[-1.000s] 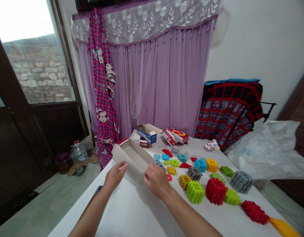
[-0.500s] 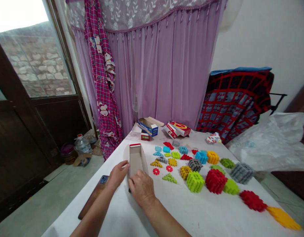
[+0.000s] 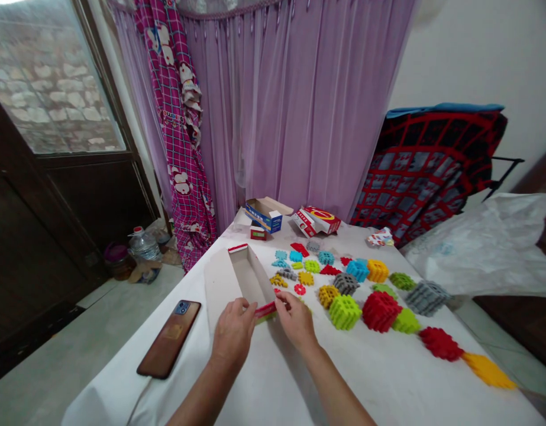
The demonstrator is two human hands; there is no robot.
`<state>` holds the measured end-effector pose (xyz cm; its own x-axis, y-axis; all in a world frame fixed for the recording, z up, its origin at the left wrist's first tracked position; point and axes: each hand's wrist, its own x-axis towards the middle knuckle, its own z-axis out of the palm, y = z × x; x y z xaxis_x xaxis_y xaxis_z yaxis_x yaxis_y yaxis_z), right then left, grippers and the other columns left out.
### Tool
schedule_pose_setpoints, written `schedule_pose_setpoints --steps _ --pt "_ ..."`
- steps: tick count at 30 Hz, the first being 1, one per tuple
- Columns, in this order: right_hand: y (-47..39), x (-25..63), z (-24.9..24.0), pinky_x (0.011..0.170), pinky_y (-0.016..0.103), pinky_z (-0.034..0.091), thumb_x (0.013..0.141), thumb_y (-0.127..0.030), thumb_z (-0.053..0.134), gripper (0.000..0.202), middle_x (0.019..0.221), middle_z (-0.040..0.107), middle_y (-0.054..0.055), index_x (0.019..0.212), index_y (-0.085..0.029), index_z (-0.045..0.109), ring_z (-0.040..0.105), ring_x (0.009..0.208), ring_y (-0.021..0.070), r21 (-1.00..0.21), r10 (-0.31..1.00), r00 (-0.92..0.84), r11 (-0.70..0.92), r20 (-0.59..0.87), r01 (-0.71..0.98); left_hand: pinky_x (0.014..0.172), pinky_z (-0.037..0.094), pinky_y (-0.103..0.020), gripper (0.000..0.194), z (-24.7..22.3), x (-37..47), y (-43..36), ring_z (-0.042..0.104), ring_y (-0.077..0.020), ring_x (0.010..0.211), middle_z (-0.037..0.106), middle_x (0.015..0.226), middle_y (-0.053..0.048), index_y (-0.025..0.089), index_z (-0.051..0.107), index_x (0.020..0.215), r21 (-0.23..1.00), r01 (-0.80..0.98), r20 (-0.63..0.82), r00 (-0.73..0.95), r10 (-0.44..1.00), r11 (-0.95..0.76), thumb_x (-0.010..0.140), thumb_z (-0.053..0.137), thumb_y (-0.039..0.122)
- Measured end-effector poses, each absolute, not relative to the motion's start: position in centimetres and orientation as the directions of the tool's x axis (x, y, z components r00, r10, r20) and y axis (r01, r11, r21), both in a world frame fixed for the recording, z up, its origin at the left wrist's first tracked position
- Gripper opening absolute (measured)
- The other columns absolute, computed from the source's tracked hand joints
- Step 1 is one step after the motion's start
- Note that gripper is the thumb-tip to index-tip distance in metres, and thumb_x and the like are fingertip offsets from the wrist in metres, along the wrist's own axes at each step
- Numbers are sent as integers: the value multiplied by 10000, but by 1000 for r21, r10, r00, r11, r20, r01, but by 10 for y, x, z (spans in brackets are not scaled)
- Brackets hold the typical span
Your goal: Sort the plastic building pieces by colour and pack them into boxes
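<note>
Box flap [image 3: 222, 284] now spreads, seemingly flat, on white cloth [image 3: 343, 378] before purple curtains [image 3: 326, 118].

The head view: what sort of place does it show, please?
Probably a room in a home: it has a purple curtain, a red-and-black cloth draped at the right, and bright blocks on a table.
</note>
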<state>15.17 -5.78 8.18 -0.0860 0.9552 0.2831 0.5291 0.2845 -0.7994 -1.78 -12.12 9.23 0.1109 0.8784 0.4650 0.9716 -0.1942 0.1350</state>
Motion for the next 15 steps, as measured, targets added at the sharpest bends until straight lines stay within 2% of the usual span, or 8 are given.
schedule_pose_setpoints --steps 4,8,12,15 --pt "-70 147 85 703 295 516 867 -344 480 273 827 753 41 888 -223 724 685 741 195 -810 955 -105 292 278 508 773 508 -304 304 93 -30 -113 579 -188 873 644 935 -45 253 684 1066 100 961 456 187 870 -258 874 503 102" --pt "-89 137 82 646 274 513 872 -330 466 277 779 745 33 881 -227 723 681 699 190 -847 953 -125 303 277 436 801 509 -296 316 96 -50 -116 585 -182 915 646 952 -44 252 677 1051 73 937 470 269 841 -341 879 471 84" --pt "-109 126 74 629 265 508 875 -298 461 275 776 748 31 861 -227 726 682 683 185 -877 936 -210 340 282 339 845 507 -308 319 93 -59 -123 599 -180 937 655 980 -49 251 657 1102 51 920 493 315 811 -388 902 452 111" --pt "-119 127 66 657 265 507 858 -251 468 260 785 752 33 827 -226 725 690 704 183 -870 926 -251 356 281 341 861 498 -338 288 87 -56 -122 599 -198 950 660 1003 -67 239 642 1145 44 928 514 297 805 -371 932 455 187"
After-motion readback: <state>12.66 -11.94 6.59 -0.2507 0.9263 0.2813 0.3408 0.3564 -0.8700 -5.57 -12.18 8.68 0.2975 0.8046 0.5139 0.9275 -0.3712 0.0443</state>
